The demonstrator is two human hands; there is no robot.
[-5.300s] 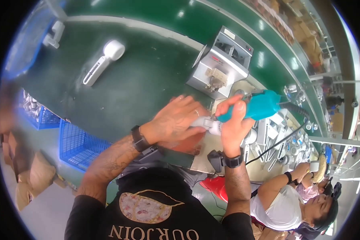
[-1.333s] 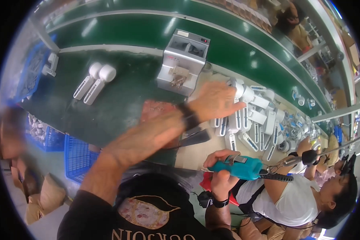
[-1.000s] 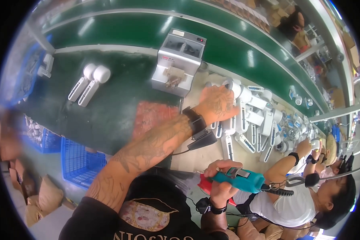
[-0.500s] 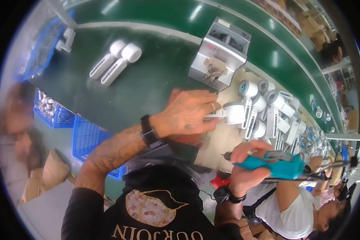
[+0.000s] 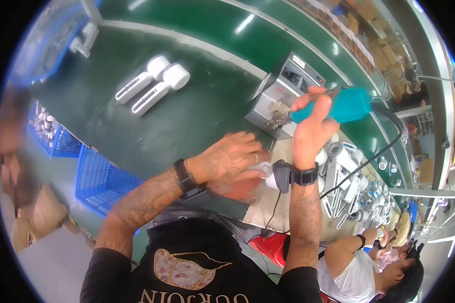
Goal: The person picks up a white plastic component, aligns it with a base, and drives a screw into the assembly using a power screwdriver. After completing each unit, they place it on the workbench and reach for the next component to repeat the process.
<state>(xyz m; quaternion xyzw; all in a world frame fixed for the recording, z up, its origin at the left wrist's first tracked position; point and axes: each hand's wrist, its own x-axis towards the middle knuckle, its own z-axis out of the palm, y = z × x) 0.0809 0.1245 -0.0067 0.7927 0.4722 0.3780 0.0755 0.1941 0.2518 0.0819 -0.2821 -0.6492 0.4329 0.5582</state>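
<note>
My right hand (image 5: 313, 123) is closed around a teal electric screwdriver (image 5: 354, 105), held level with its cable trailing down. The tip of the screwdriver is at the metal front fitting of a grey screw feeder (image 5: 268, 98); whether a screw is on the bit I cannot see. Low over the table's near edge, my left hand (image 5: 232, 159) grips a white round-headed device with a slotted handle (image 5: 271, 181). My fingers and right wrist hide most of that device. Two similar white devices (image 5: 152, 96) lie side by side farther left on the green table.
Several white devices (image 5: 338, 171) are heaped on the right, partly behind my right forearm. Blue baskets (image 5: 103, 177) stand below the table's left edge, one with small white parts. A co-worker in a white top (image 5: 359, 267) sits at lower right.
My right hand has lifted the electric screwdriver from the near right up and forward to the screw feeder. My left hand has shifted slightly nearer, still holding the white device.
</note>
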